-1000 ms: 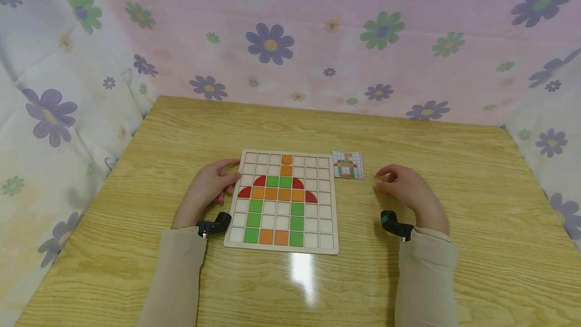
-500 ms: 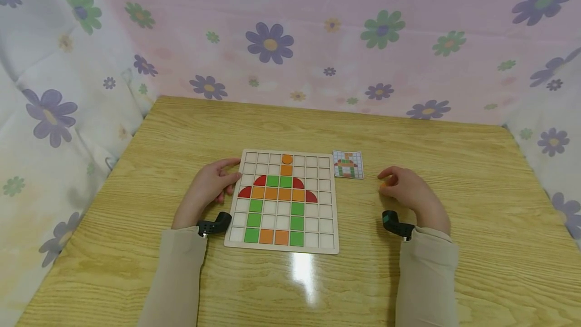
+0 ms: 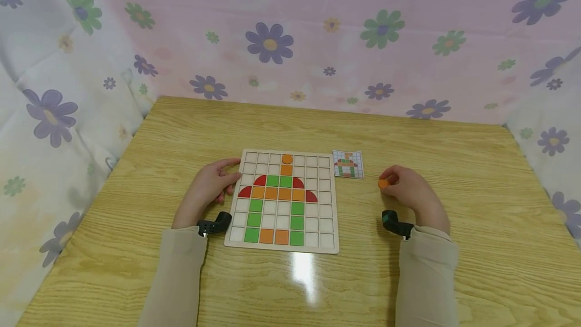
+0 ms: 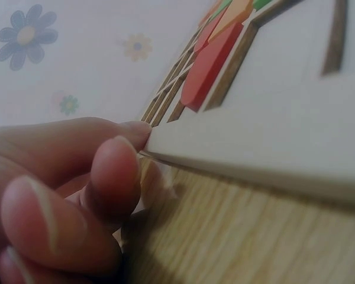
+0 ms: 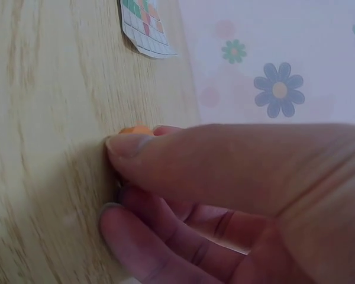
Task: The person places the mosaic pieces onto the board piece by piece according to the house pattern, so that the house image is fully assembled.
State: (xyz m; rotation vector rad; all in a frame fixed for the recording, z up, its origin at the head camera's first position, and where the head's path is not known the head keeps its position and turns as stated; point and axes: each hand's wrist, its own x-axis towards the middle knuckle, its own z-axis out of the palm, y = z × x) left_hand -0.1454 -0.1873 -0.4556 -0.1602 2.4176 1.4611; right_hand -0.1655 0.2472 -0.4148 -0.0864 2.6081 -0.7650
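Note:
In the head view, a wooden grid board (image 3: 311,225) lies on the table with green, orange and red pieces forming a pattern. An orange disc (image 3: 287,159) sits in its top row, directly above an orange square (image 3: 286,170). My left hand (image 3: 210,183) touches the board's left edge with fingertips, the other fingers loosely bent below, as the left wrist view shows. To the right of the board, my right hand (image 3: 408,185) pinches a small orange piece (image 3: 384,183) with a rounded edge between thumb and fingers, low over the table. Its thumb mostly covers the piece in the right wrist view.
A small pattern card (image 3: 348,164) lies against the board's upper right edge, printed with a similar coloured grid figure. Black wrist cameras (image 3: 396,223) stick out from both sleeves. A flowered cloth (image 3: 313,29) hangs behind and beside the wood-grain table (image 3: 363,286).
The orange piece in my right hand has turned into fuller view between the fingertips, after being mostly hidden. My left hand and the board have stayed where they were.

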